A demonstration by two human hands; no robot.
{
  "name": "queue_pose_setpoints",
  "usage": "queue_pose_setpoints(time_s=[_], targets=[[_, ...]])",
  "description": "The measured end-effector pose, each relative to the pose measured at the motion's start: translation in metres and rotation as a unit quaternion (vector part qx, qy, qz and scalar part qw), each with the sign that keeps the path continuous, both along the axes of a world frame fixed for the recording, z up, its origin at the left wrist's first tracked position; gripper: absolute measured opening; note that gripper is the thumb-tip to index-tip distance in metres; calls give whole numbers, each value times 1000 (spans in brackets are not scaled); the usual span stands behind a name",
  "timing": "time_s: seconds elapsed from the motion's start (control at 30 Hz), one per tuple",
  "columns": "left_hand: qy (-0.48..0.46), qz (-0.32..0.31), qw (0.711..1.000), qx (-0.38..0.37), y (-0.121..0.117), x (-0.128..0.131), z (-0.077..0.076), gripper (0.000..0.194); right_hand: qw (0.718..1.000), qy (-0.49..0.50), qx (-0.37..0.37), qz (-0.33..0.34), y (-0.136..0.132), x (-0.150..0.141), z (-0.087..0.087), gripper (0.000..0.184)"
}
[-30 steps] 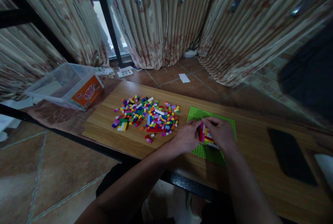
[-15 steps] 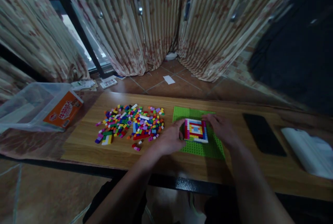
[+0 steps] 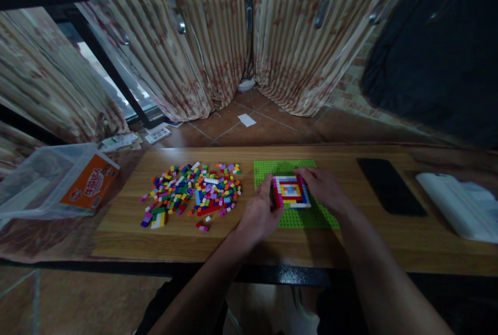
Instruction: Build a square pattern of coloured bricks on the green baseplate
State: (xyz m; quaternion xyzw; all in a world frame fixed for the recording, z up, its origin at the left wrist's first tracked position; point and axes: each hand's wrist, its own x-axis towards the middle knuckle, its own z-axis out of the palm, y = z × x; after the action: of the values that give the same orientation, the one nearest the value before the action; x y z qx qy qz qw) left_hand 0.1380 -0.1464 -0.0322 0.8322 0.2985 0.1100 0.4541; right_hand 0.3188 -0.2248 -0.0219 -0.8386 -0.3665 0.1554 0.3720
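A green studded baseplate (image 3: 272,169) lies on the wooden table (image 3: 218,236). On it sits a square build of small bricks (image 3: 290,192) in rings of white, red, yellow, orange and blue. My left hand (image 3: 260,212) is curled against the build's left edge, thumb and fingers touching it. My right hand (image 3: 324,187) rests on the build's right and far edge, fingers bent over it. To the left lies a heap of several loose coloured bricks (image 3: 192,192).
A clear plastic tub (image 3: 42,179) with an orange label stands at the table's left end. A black phone (image 3: 391,187) and a white object (image 3: 459,210) lie to the right. Curtains (image 3: 218,50) hang behind, over a tiled floor.
The view has swung right and levelled. My hands, which hid the build at first, have spread to its two sides, and its top face now shows.
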Motion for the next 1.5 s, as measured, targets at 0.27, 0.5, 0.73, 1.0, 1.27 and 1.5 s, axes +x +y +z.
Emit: queue_pose_setpoints(time_s=[0.27,0.5,0.73,1.0,1.27,1.5], targets=[[-30,1,1000,5,-5,0,-1,85,999,-30,31,-32,0,3,-3,36],[-136,49,989,29,-15,-9,7,70,979,-74,146,-117,8,-31,16,37],[-254,245,936,-15,14,-16,15,47,982,-88,162,38,20,-89,15,28],[-431,468,749,-183,82,-59,39,26,962,-120,135,207,29,-132,-2,23],[-496,468,645,-345,98,-97,49,25,951,-113,100,270,36,-150,-16,17],[-488,482,625,-372,105,-110,50,26,941,-113,111,299,34,-172,-19,16]])
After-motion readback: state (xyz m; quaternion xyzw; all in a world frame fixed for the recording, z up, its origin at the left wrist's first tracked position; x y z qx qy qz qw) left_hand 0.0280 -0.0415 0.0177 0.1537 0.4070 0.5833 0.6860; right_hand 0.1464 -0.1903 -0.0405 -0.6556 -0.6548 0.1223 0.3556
